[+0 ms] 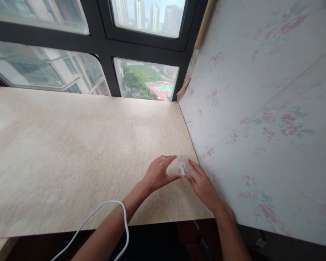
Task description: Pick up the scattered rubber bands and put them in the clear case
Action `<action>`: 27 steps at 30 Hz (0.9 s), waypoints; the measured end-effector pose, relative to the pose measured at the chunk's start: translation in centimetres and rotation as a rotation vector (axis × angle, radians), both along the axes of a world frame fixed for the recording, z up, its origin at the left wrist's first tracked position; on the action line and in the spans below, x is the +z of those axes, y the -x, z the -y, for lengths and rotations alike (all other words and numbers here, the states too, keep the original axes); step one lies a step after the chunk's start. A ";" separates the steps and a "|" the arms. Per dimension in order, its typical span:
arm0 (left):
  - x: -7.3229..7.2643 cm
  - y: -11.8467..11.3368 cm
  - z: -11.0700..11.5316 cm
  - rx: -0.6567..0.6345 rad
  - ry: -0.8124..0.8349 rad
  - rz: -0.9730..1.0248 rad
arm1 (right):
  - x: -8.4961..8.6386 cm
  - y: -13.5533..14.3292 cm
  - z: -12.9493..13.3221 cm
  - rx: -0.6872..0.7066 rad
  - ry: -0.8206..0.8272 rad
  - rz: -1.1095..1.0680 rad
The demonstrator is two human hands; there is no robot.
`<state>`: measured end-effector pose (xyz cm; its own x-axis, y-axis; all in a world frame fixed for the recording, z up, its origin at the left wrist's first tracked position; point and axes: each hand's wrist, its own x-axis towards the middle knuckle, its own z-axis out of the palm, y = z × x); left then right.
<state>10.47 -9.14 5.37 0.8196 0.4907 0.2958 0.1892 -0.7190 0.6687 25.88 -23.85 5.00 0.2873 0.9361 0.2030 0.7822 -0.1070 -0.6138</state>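
Observation:
A small clear plastic box [183,166] is on the marble-patterned sill, near the wall on the right. Something pale shows inside it, too small to name. My left hand [161,173], with a ring on one finger, grips the box from the left, thumb at the near edge and fingers at the far edge. On the other side my right hand [199,180] holds the box's right part between thumb and fingers.
A white cable [108,201] loops over my left forearm. The flowered wall [247,127] rises close beside my right arm. Dark window frames [103,54] stand behind the sill [70,152], whose front edge runs below my hands.

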 end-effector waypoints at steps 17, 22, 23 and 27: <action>-3.2 -5.5 -0.2 -0.011 0.032 -0.067 | -2.8 -2.0 -0.9 -0.160 -0.029 0.015; -4.1 -5.4 -0.2 0.018 0.060 -0.058 | -3.7 -2.0 -1.1 -0.162 -0.047 -0.071; -4.2 -5.3 -0.2 0.017 0.062 -0.056 | -3.9 -2.0 -1.1 -0.165 -0.047 -0.089; -4.6 -5.2 -0.5 -0.010 0.058 -0.041 | -4.4 -1.9 -1.0 -0.176 -0.054 -0.159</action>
